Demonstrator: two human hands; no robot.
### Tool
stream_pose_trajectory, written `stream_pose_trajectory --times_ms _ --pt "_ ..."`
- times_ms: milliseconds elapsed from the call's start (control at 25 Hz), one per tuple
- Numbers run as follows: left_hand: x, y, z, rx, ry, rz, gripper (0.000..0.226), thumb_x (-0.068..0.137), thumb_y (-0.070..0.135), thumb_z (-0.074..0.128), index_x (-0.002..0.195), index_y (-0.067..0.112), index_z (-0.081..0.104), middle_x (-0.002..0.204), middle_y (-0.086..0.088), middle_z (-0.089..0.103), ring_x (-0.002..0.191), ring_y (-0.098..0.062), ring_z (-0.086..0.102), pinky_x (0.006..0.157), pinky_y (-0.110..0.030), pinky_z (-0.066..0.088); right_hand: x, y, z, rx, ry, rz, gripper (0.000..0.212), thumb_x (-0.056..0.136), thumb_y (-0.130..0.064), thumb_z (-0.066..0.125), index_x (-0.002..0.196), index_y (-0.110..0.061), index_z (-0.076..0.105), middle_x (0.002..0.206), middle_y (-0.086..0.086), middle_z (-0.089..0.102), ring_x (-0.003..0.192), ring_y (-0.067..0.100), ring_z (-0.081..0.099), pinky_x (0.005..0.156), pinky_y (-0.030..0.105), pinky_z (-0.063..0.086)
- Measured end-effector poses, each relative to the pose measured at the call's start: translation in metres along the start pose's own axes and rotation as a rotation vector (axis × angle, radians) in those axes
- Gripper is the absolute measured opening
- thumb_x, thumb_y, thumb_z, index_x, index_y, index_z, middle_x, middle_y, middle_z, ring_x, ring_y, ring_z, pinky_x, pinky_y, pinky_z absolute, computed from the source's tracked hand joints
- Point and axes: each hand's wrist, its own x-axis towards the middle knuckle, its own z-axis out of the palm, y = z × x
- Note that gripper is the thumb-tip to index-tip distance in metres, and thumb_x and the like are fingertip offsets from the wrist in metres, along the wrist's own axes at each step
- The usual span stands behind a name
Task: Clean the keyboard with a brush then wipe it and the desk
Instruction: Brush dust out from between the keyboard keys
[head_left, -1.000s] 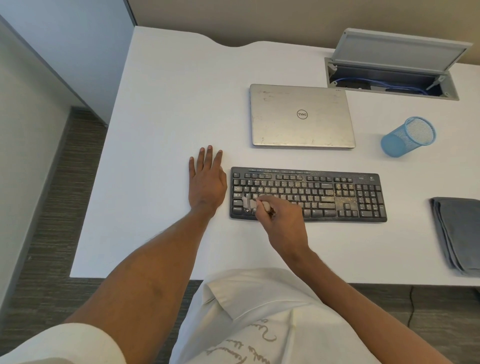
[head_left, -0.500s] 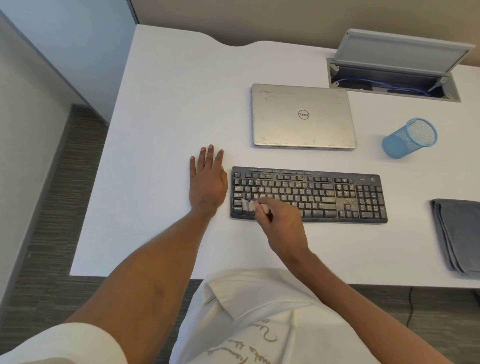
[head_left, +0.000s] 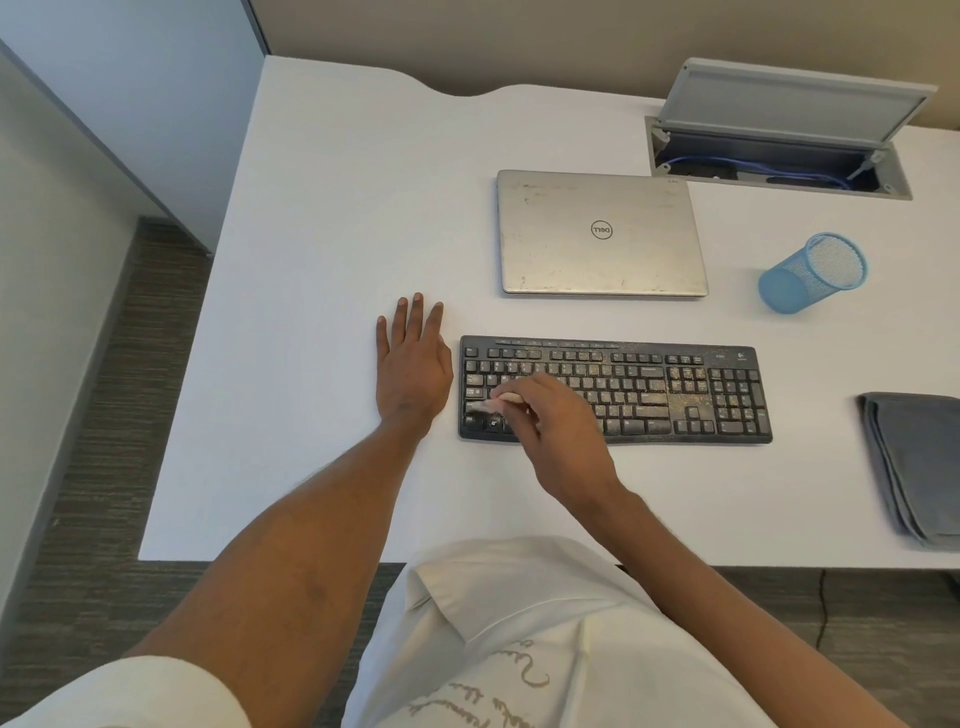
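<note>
A black keyboard (head_left: 675, 389) lies on the white desk (head_left: 322, 260), with pale dust over its middle and right keys. My right hand (head_left: 556, 431) pinches a small pale brush (head_left: 491, 404) whose bristles touch the keys at the keyboard's lower left. Most of the brush is hidden under my fingers. My left hand (head_left: 413, 369) rests flat on the desk just left of the keyboard, fingers straight. A folded grey cloth (head_left: 919, 467) lies at the desk's right edge.
A closed silver laptop (head_left: 600, 234) sits behind the keyboard. A blue mesh cup (head_left: 810, 273) stands to its right. An open cable hatch (head_left: 779, 156) with blue cables is at the back right. The desk's front edge runs close to my body.
My right hand has slid the brush a little to the left along the lower left keys. My left hand has stayed flat in the same spot.
</note>
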Motion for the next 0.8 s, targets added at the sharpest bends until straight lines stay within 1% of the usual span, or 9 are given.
stream_pose_trajectory --times_ms 120,200,320,400,520,600,720,800 --pt "0.0 -0.001 0.0 0.002 0.002 0.001 0.061 0.106 0.028 0.02 0.164 0.021 0.035 0.176 -0.006 0.024 0.165 -0.024 0.012 0.134 -0.051 0.007 0.004 -0.003 0.009 -0.036 -0.103 -0.06 0.019 0.104 -0.027 0.055 0.105 -0.018 0.072 0.098 -0.007 0.067 0.093 0.015 0.058 0.083 0.037 0.047" --pt "-0.001 -0.001 0.0 0.003 -0.002 -0.001 0.06 0.106 0.028 0.022 0.164 0.021 0.035 0.176 -0.006 0.023 0.165 -0.024 0.012 0.134 -0.05 0.006 0.007 -0.003 0.011 -0.095 -0.12 -0.07 0.016 0.103 -0.024 0.058 0.104 -0.019 0.073 0.098 -0.007 0.067 0.092 0.017 0.059 0.082 0.038 0.047" --pt "0.0 -0.001 0.0 0.001 -0.006 0.0 0.059 0.106 0.027 0.023 0.164 0.021 0.035 0.176 -0.006 0.023 0.165 -0.024 0.012 0.134 -0.05 0.006 0.009 0.0 0.008 -0.227 -0.095 -0.028 0.012 0.101 -0.019 0.06 0.101 -0.019 0.073 0.096 -0.005 0.068 0.091 0.021 0.063 0.081 0.041 0.048" --pt "0.0 -0.001 0.0 -0.004 -0.006 -0.001 0.06 0.106 0.028 0.022 0.164 0.021 0.035 0.176 -0.006 0.024 0.165 -0.024 0.012 0.134 -0.051 0.006 0.006 0.004 0.002 -0.304 -0.069 0.041 0.011 0.1 -0.016 0.062 0.099 -0.021 0.072 0.096 -0.007 0.068 0.091 0.02 0.063 0.082 0.038 0.046" --pt "0.0 -0.001 0.0 -0.004 -0.006 -0.001 0.062 0.105 0.03 0.019 0.164 0.021 0.035 0.176 -0.006 0.024 0.165 -0.024 0.012 0.134 -0.051 0.006 -0.001 0.007 -0.007 -0.46 0.005 0.114 0.015 0.094 -0.008 0.067 0.092 -0.022 0.068 0.088 -0.007 0.064 0.085 0.019 0.061 0.078 0.033 0.04" --pt "0.0 -0.001 0.0 -0.006 -0.008 0.0 0.061 0.106 0.029 0.019 0.164 0.021 0.035 0.176 -0.006 0.024 0.165 -0.023 0.012 0.134 -0.051 0.006 0.0 0.005 -0.009 -0.404 0.023 0.086 0.011 0.096 -0.01 0.066 0.094 -0.02 0.07 0.089 -0.006 0.065 0.086 0.02 0.061 0.079 0.035 0.041" --pt "0.0 -0.001 0.0 -0.005 -0.006 0.0 0.06 0.106 0.028 0.021 0.164 0.021 0.036 0.176 -0.006 0.024 0.164 -0.024 0.012 0.134 -0.051 0.006 0.005 -0.004 -0.007 -0.18 -0.029 0.015 0.013 0.101 -0.017 0.059 0.101 -0.019 0.072 0.096 -0.006 0.067 0.093 0.017 0.06 0.082 0.036 0.038" --pt "0.0 -0.001 0.0 -0.002 -0.008 -0.001 0.06 0.106 0.028 0.022 0.164 0.021 0.035 0.176 -0.006 0.024 0.164 -0.024 0.012 0.134 -0.05 0.006 0.006 -0.004 -0.002 -0.181 -0.082 -0.008 0.015 0.102 -0.018 0.058 0.104 -0.021 0.072 0.098 -0.007 0.068 0.096 0.018 0.06 0.085 0.036 0.038"
